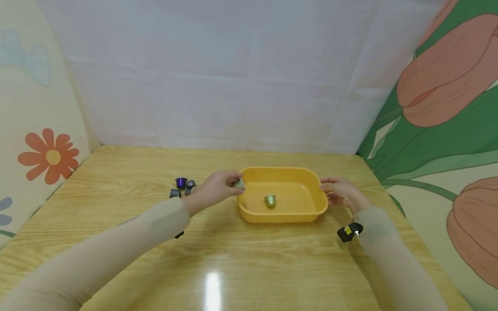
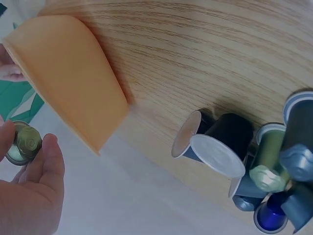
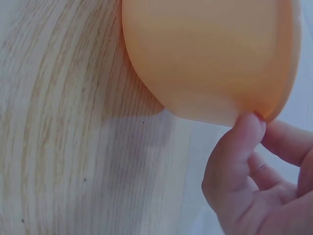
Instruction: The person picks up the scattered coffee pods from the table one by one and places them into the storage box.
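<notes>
A green coffee capsule (image 2: pixel 28 142) is pinched between the thumb and fingers of my left hand (image 1: pixel 218 186), at the left rim of a yellow plastic basin (image 1: pixel 283 217). Inside the basin lies one more coffee capsule (image 1: pixel 270 201), gold-green. My right hand (image 1: pixel 342 193) holds the basin's right rim; in the right wrist view its thumb (image 3: pixel 239 139) presses the outer wall below the rim. Left of the basin, a cluster of several coffee capsules in black, grey, green and blue (image 2: pixel 271 215) lies on the table, partly hidden behind my left wrist in the head view.
The basin stands on a wooden table (image 1: pixel 249 259). A white cloth (image 1: pixel 218 86) hangs behind the table's back edge. Flower-printed panels (image 1: pixel 439 129) border both sides. A small black device (image 1: pixel 350 232) sits at my right wrist.
</notes>
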Available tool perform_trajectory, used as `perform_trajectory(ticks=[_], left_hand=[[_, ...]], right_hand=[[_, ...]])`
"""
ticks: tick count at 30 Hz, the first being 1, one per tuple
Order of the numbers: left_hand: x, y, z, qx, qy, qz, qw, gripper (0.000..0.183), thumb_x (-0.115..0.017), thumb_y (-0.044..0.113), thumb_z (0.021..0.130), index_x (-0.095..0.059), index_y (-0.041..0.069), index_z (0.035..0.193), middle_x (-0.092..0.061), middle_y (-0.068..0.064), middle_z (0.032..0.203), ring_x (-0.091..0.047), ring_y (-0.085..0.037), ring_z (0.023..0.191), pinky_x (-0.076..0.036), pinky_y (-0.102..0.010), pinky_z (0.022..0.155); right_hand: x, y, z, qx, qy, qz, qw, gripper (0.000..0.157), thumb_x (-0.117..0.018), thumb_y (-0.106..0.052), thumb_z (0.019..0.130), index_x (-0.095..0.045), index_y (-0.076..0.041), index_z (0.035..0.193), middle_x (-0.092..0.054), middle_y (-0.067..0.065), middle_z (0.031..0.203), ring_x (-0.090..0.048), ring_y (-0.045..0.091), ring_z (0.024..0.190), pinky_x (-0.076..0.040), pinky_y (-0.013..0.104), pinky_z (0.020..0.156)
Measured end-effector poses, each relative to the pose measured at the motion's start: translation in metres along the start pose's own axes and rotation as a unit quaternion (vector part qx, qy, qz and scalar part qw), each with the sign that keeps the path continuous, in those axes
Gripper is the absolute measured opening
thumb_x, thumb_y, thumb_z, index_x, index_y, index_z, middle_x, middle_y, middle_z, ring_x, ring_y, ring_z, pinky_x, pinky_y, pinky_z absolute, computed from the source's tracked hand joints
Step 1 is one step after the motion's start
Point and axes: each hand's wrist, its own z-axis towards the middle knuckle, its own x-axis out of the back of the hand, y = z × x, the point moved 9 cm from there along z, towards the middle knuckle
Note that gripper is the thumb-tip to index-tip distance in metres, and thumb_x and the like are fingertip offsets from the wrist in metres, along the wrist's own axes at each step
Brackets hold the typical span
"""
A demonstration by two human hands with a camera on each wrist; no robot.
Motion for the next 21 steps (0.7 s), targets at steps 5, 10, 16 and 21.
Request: perform_trajectory(ticks=[5, 10, 16, 21], left_hand=[[-0.003, 0.003, 0.004, -0.003, 0.001, -0.006, 1.0000, 0.053, -0.068, 0.005, 0.091, -0.047, -0.009, 0.137, -0.051, -0.023, 0.138, -0.052, -0.033, 0.125, -0.045, -0.038, 0.101], [-0.006, 0.002, 0.009, 0.015, -0.003, -0.024, 0.9996, 0.052, -0.068, 0.004, 0.091, -0.047, -0.009, 0.137, -0.053, -0.023, 0.136, -0.052, -0.032, 0.125, -0.046, -0.037, 0.101], [-0.007, 0.008, 0.014, 0.018, -0.005, -0.020, 0.9996, 0.050, -0.066, 0.005, 0.092, -0.048, -0.009, 0.137, -0.055, -0.022, 0.134, -0.051, -0.032, 0.125, -0.046, -0.039, 0.101], [-0.009, 0.008, 0.018, 0.032, -0.015, -0.021, 0.9991, 0.052, -0.067, 0.006, 0.092, -0.047, -0.008, 0.138, -0.059, -0.021, 0.128, -0.054, -0.031, 0.121, -0.048, -0.038, 0.098]], right_hand=[[-0.001, -0.001, -0.002, -0.003, -0.002, -0.001, 1.000, 0.051, -0.051, -0.013, 0.101, -0.034, 0.004, 0.145, -0.061, 0.001, 0.089, -0.060, 0.011, 0.068, -0.055, 0.025, 0.060], [-0.002, -0.001, -0.003, -0.001, -0.001, -0.003, 1.000, 0.051, -0.052, -0.011, 0.100, -0.034, 0.006, 0.145, -0.061, 0.001, 0.088, -0.059, 0.011, 0.069, -0.054, 0.024, 0.059], [0.001, -0.005, -0.006, 0.020, -0.012, -0.018, 1.000, 0.048, -0.058, -0.014, 0.097, -0.043, 0.006, 0.137, -0.061, 0.002, 0.088, -0.059, 0.012, 0.071, -0.054, 0.023, 0.062], [0.001, -0.006, -0.007, 0.021, -0.011, -0.027, 0.999, 0.047, -0.058, -0.015, 0.097, -0.044, 0.006, 0.136, -0.061, 0.002, 0.089, -0.059, 0.012, 0.072, -0.054, 0.023, 0.063]])
